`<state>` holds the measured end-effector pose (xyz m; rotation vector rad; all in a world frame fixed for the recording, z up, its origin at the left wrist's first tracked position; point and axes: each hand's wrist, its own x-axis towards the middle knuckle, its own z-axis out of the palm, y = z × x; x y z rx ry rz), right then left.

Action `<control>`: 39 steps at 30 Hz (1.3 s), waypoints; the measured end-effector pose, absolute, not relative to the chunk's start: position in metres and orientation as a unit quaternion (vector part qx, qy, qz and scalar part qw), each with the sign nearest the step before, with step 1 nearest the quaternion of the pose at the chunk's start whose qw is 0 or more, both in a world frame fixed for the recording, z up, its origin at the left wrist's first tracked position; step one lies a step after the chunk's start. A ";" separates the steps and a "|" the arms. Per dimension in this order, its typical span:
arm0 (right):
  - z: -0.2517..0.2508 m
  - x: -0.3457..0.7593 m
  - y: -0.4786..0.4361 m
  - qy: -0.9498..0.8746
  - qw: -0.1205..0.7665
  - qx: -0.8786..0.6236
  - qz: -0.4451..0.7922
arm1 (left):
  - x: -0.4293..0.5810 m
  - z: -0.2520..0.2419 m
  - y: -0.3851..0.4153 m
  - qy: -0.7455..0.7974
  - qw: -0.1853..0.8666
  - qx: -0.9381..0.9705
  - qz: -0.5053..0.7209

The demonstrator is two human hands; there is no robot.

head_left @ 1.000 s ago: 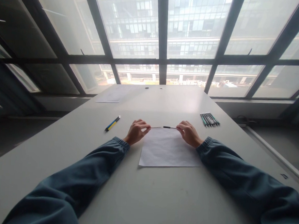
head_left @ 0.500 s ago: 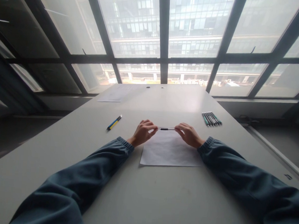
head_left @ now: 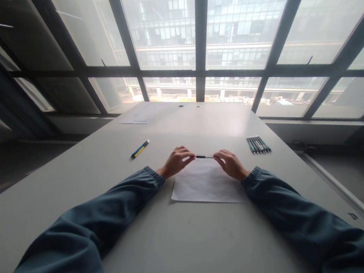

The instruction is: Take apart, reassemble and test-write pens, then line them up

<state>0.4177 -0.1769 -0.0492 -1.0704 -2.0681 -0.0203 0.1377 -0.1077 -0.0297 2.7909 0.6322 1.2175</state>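
A slim pen [head_left: 204,157] with a dark grip section and a pale barrel lies level between my two hands. My left hand [head_left: 177,161] pinches its left end between thumb and fingers. At the other end, the fingertips of my right hand [head_left: 230,163] are closed on the barrel. Both hands are over the far part of a white sheet of paper [head_left: 209,186], which lies flat on the white table [head_left: 174,244]. My fingers hide the two tips of the pen.
Left of my hands lie a blue and a yellow pen [head_left: 140,149] side by side. A row of several pens [head_left: 258,145] is at the right. More paper [head_left: 136,116] lies at the far left, and a small dark disc [head_left: 180,106] sits near the far edge, before the windows.
My left hand has shifted slightly to the right along the pen, toward my right hand. My right hand stays almost where it was, still on the pen.
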 end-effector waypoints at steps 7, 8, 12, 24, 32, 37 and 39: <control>-0.048 0.415 -0.178 -0.815 0.401 -0.417 -0.017 | 0.143 -0.032 -0.110 0.222 0.090 0.871 0.429; -0.048 0.415 -0.178 -0.814 0.405 -0.417 -0.019 | 0.144 -0.032 -0.111 0.225 0.100 0.867 0.433; -0.048 0.414 -0.178 -0.809 0.421 -0.408 -0.026 | 0.148 -0.031 -0.115 0.254 0.136 0.845 0.451; -0.041 0.413 -0.182 -0.793 0.470 -0.386 -0.042 | 0.154 -0.025 -0.122 0.260 0.173 0.827 0.467; -0.039 0.412 -0.183 -0.797 0.477 -0.368 -0.044 | 0.154 -0.024 -0.125 0.283 0.211 0.804 0.478; -0.040 0.412 -0.183 -0.793 0.475 -0.380 -0.035 | 0.154 -0.023 -0.125 0.268 0.235 0.803 0.477; -0.041 0.413 -0.183 -0.790 0.474 -0.388 -0.033 | 0.154 -0.023 -0.124 0.264 0.244 0.803 0.475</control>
